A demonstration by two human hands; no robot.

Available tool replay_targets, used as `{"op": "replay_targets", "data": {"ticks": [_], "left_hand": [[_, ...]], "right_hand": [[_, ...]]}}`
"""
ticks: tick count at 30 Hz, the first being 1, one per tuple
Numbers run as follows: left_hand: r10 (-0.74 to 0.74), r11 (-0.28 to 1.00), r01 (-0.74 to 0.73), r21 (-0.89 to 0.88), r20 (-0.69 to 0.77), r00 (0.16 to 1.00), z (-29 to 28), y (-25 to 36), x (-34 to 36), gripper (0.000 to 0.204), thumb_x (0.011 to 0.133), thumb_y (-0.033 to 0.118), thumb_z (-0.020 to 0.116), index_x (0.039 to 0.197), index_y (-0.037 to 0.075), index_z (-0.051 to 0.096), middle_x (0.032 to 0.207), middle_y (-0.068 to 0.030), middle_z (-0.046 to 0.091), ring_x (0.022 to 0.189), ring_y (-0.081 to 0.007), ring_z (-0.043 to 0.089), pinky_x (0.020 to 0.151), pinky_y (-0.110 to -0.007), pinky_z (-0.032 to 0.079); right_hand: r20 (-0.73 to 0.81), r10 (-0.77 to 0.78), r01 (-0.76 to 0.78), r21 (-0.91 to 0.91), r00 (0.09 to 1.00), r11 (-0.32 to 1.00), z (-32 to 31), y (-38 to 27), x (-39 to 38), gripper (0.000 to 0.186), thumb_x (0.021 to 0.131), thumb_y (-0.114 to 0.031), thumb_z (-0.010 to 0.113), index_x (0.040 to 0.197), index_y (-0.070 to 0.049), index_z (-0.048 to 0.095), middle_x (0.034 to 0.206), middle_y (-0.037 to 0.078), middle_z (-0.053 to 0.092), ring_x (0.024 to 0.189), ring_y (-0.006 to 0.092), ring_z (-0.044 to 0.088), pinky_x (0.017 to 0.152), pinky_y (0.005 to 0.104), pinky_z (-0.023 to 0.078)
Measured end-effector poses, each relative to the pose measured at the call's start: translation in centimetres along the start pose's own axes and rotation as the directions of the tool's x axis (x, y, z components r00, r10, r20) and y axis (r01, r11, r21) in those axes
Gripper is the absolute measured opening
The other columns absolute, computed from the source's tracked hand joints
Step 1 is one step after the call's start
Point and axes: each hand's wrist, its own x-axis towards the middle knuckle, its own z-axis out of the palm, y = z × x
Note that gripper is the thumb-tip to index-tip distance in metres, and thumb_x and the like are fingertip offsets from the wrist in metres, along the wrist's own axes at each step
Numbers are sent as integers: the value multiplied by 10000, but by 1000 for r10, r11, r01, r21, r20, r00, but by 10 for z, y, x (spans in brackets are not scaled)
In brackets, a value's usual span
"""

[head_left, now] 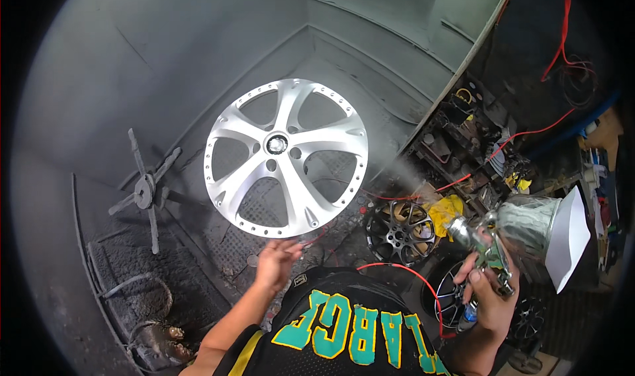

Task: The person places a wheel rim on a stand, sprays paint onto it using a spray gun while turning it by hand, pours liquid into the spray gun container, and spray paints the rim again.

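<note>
A silver five-spoke wheel face (286, 158) with a dark centre cap stands before me, small holes running round its rim. Just below its lower edge is my left hand (278, 262), fingers stretched out and blurred; whether it touches the rim I cannot tell. My right hand (488, 287) is wrapped round a metal spray gun (491, 253) at the right. A pale mist drifts from the gun's nozzle toward the wheel. On the gun sits a translucent cup (526, 222), with a white sheet (569, 240) over its end.
Grey booth walls (178, 45) enclose the wheel. A coated metal stand with arms (143, 191) is at the left. Dark wheels (399, 234), a yellow cloth (444, 212) and a cluttered bench (463, 138) lie to the right. A red hose (407, 268) curves past my body.
</note>
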Motion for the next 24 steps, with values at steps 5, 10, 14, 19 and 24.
{"op": "replay_targets", "data": {"ticks": [5,10,14,19,24], "left_hand": [[194,970,-187,-154,30,981,33,-19,1,541,806,-135,420,1333,-13,420,1295,-194,532,1151,-318,592,982,-407,510],[236,966,-245,-87,-105,966,2,7,17,555,785,-92,427,1314,70,468,1256,-67,580,1134,-216,578,981,-373,458],[267,929,-313,-196,-229,936,12,5,17,524,843,-69,413,1341,88,461,1297,-36,564,1193,-191,555,1009,-373,447],[224,922,-261,-286,-156,962,47,-25,7,495,845,-97,448,1311,72,449,1386,-102,488,1250,-312,519,1068,-443,437],[210,894,-239,-380,-116,971,69,-48,5,475,841,-95,471,1287,67,454,1401,-118,471,1283,-329,514,1074,-455,442]], "right_hand": [[196,111,-150,199,974,968,-18,-18,3,727,784,-168,737,1344,176,428,869,219,681,678,165,621,534,241,473],[277,122,-164,135,953,977,-27,-17,18,718,778,-163,717,1361,148,438,880,180,671,724,175,641,542,221,469],[221,55,-72,72,974,995,-33,-11,34,704,822,-146,688,1414,113,408,922,122,633,796,173,649,520,197,470],[193,-9,9,0,981,1000,-46,-7,56,661,869,-112,641,1442,93,383,937,137,634,795,166,647,505,194,493],[435,55,-133,152,899,979,-63,-10,61,683,830,-129,669,1411,113,404,891,170,651,773,196,660,502,204,476]]}}
